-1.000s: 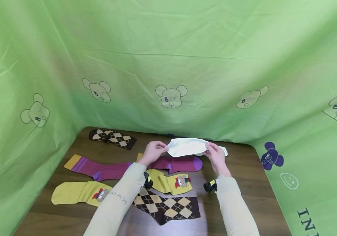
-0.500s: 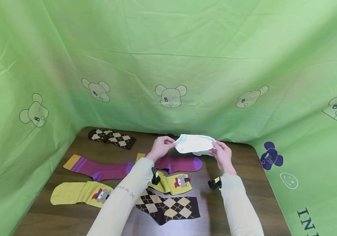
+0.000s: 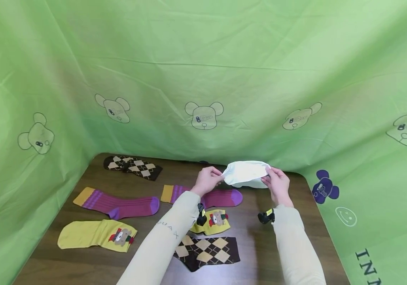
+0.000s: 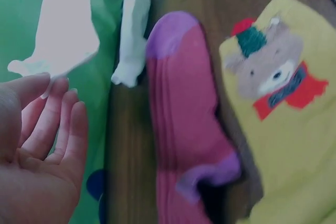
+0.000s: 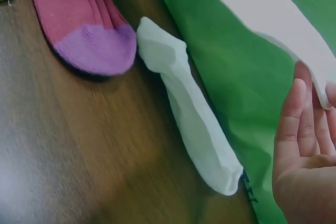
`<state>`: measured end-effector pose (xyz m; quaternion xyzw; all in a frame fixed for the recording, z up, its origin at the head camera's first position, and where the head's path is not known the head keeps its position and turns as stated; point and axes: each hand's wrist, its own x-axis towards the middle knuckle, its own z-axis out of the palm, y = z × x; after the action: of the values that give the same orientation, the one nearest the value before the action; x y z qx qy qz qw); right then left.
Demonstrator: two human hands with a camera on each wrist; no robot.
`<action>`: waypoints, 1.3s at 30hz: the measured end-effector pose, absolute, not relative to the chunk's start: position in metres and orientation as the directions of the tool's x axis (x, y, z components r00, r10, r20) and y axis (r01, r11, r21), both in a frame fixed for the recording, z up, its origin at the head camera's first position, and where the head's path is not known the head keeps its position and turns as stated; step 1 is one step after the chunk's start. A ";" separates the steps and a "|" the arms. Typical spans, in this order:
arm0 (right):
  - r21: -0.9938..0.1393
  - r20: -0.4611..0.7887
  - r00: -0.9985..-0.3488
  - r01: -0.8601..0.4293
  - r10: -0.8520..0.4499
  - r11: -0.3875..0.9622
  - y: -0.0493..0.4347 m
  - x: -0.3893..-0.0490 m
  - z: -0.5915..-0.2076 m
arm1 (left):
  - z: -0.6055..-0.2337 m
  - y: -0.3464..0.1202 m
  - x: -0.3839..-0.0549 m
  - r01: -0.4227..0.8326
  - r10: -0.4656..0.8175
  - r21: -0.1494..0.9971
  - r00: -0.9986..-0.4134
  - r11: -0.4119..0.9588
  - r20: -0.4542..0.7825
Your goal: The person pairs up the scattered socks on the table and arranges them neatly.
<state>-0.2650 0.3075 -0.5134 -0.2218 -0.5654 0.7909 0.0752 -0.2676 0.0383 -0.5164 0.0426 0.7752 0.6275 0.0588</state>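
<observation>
Stretched between both hands is a white sock (image 3: pixel 247 171), held above the back of the table. My left hand (image 3: pixel 207 180) pinches its left end between thumb and fingers; the same grip shows in the left wrist view, where the sock (image 4: pixel 65 24) hangs off the fingertips. At the other end my right hand (image 3: pixel 277 184) pinches the sock with thumb and fingers. Below it a second white sock (image 5: pixel 189 111) lies crumpled on the table, seen whole in the right wrist view. Left of that is a maroon sock (image 5: pixel 86 24) with a purple toe.
Another maroon sock (image 3: pixel 118 202) and a yellow bear sock (image 3: pixel 96 234) lie on the left. An argyle sock pair (image 3: pixel 133 166) lies at the back left. Near the left forearm are a yellow bear sock (image 3: pixel 217 222) and argyle socks (image 3: pixel 210 251). Green cloth (image 3: pixel 203 71) encloses the table.
Both hands have moved right with the white sock, keeping it stretched between them. The left sleeve now uncovers more of the maroon and yellow socks. The head view has shifted slightly.
</observation>
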 end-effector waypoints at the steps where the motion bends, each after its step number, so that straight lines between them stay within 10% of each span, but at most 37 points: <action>1: -0.929 -0.264 -0.889 0.132 0.373 -0.345 0.309 -0.265 -0.513 | -0.517 0.041 -0.266 -0.008 0.133 0.979 -0.991 0.204 -0.036; 23: -0.926 -0.258 -0.876 0.104 0.407 -0.363 0.312 -0.261 -0.520 | -0.529 0.056 -0.255 -0.007 -0.038 0.963 -0.999 0.270 0.003; 39: -0.948 -0.238 -0.869 0.112 0.434 -0.298 0.316 -0.259 -0.523 | -0.525 0.060 -0.253 0.099 0.385 0.902 -0.919 0.420 -0.079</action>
<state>-0.2589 0.3164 -0.5226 -0.2338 -0.5833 0.7708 0.1046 -0.2526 0.0603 -0.5255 0.1454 0.8313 0.5184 0.1382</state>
